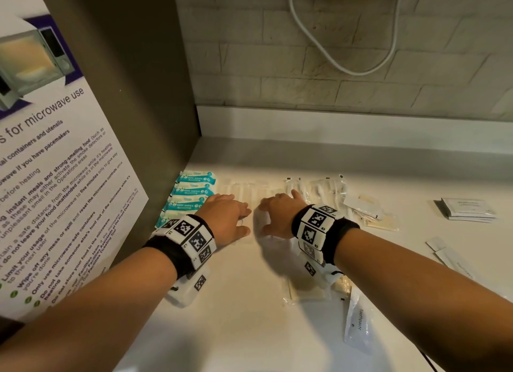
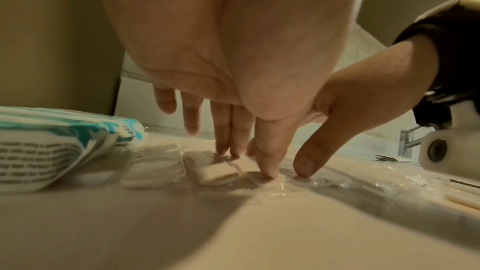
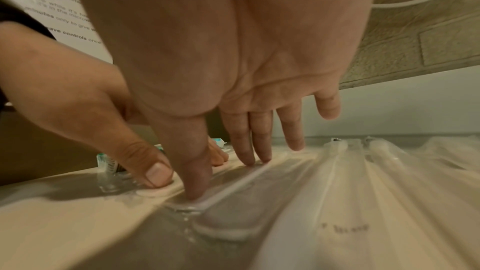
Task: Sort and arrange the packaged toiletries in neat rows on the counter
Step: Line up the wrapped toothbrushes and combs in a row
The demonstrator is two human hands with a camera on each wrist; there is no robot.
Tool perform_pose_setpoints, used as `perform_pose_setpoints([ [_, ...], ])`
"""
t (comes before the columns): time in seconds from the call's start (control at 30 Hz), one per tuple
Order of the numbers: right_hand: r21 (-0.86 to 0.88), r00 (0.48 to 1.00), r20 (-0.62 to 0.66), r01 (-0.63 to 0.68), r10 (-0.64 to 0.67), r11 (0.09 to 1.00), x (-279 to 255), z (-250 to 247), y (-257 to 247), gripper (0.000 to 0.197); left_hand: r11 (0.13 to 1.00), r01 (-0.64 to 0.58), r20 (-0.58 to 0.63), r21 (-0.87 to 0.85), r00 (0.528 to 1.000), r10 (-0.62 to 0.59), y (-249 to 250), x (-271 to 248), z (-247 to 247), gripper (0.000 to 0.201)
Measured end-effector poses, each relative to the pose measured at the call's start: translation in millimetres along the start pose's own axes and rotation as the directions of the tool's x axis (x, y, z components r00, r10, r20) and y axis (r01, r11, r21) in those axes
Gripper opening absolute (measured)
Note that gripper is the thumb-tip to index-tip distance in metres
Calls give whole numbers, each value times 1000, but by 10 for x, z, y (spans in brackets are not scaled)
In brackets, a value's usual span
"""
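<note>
Counter (image 1: pixel 249 330): pale, wide, set against a brick-pattern wall (image 1: pixel 361 52); it bears all the stock.

Microwave notice (image 1: pixel 55 163): large printed board on the panel at the left; not part of the sorting.

Wipe packs (image 1: pixel 194 189): teal and white, overlapped in a column hard against the left panel, which appears to serve as a straight edge for the first row.

Clear-wrapped packets (image 1: pixel 244 189): long slim items in transparent film, side by side just right of the wipes, with more beyond (image 1: pixel 324 188); what is inside cannot be read.

Left hand (image 1: pixel 226 218): flat, fingers straight and spread, pressing film down beside the wipes (nothing gripped).

Right hand (image 1: pixel 280 216): likewise flat and spread, thumb and fingertips on a neighbouring packet, likely squaring it against the row.

Unsorted remainder: toothpaste sachet (image 1: pixel 356 324) near the front edge, flat sachets (image 1: pixel 469 209) stacked far right, small packets (image 1: pixel 372 212) between.
</note>
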State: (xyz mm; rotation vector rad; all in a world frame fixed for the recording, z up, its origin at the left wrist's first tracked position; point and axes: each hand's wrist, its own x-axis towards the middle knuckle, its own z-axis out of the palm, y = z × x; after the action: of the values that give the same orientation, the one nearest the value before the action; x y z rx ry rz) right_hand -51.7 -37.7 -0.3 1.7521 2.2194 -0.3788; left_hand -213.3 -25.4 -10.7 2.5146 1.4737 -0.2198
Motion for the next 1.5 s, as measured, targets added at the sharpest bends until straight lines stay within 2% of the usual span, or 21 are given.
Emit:
perform_pose_setpoints([
  [1.03, 22, 999, 7, 42, -42, 999, -18, -14, -7, 61, 1000, 25, 15, -14, 1000, -25, -10, 41, -13, 54],
  [1.27, 27, 999, -46, -8, 9, 1000, -63, -74, 170, 55, 995, -57, -83, -86, 995, 49, 55, 29, -71, 53],
  [1.5, -38, 999, 14, -46, 47, 998, -116, -16, 274, 67, 996, -86, 40, -3, 995, 87, 261, 117, -44, 62],
])
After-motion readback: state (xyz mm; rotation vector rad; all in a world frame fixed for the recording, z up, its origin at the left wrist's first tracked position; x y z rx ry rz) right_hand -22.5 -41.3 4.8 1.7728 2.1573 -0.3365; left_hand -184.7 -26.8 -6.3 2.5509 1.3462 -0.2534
